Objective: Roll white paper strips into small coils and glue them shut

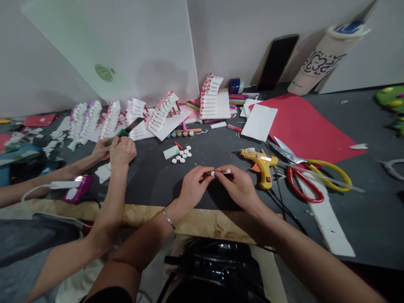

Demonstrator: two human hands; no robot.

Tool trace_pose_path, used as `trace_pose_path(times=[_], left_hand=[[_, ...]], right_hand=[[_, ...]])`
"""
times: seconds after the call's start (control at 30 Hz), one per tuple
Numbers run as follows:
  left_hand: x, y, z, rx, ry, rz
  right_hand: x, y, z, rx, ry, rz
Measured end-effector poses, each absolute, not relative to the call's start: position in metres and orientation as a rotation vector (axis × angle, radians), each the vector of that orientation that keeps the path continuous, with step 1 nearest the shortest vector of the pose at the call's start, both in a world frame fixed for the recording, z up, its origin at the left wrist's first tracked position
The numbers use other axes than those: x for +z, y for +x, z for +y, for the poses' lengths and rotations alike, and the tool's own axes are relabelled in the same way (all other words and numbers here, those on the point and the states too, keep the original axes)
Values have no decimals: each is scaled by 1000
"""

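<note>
My left hand and my right hand meet fingertip to fingertip above the front of the dark table. Both are closed in a pinch. A small white piece shows between the fingertips. Another white bit sticks up at my right fingers; whether the two are joined I cannot tell. Beyond my left hand lie several white round pieces beside a pale rectangular card. Right of my right hand rests a yellow hot glue gun with its nozzle pointing left.
Large scissors with red and yellow handles lie by a white foam strip. Behind are red paper, a bottle, a phone and small white stair models. At left, another person's hands hold a green-handled cutter.
</note>
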State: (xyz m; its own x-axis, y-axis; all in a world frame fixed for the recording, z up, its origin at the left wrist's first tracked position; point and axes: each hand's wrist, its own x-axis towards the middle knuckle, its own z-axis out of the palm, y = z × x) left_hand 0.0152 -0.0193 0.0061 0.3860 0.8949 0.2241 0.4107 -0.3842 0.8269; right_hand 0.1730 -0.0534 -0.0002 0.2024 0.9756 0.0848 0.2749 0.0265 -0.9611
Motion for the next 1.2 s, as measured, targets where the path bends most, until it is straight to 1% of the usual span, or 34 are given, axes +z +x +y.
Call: trace_pose_path(times=[0.2, 0.3, 0.6, 0.83, 1.2], left_hand=[[5, 13, -16, 1000, 2066, 1048], [6, 14, -15, 1061, 2017, 1065], [9, 15, -17, 1103, 1878, 1092], [8, 15, -18, 1084, 1777, 1115], [7, 15, -17, 901, 1965, 1098]], right_hand=[[5, 175, -51, 1193, -1347, -1070], [7, 176, -50, 1263, -1317, -970], [8, 179, -55, 1205, -1331, -1013], [10, 179, -56, 1268, -1341, -1056], [15, 183, -56, 1262, -1444, -1247]])
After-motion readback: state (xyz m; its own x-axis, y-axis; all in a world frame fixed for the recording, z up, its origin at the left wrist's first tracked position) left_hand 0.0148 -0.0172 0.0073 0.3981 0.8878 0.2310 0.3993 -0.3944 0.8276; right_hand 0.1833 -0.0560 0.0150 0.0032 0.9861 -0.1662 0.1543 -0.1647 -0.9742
